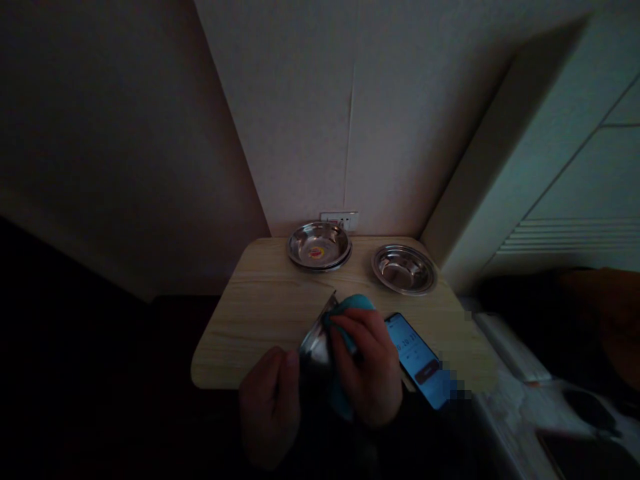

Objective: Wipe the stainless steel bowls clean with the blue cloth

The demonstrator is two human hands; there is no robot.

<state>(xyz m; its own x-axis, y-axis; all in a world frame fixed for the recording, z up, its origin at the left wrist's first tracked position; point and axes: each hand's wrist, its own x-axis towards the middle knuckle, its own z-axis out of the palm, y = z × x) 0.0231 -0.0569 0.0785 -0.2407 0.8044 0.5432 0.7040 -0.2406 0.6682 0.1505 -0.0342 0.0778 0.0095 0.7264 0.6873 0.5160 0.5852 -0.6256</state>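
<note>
Metal bowl (pixel 315 341) tilts over the near side of the table (pixel 240 333), its near-left edge pinched by the left hand (pixel 270 403). Its rim slants far and right toward the right hand (pixel 369 367), which clamps a blue cloth (pixel 357 304) against it.

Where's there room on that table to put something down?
The biggest bare patch is the left side of the table, left of the stickered bowl and held dish. A smaller gap separates the stickered bowl from the bowl rightward. It's crowded around the right hand, cloth and phone.
</note>
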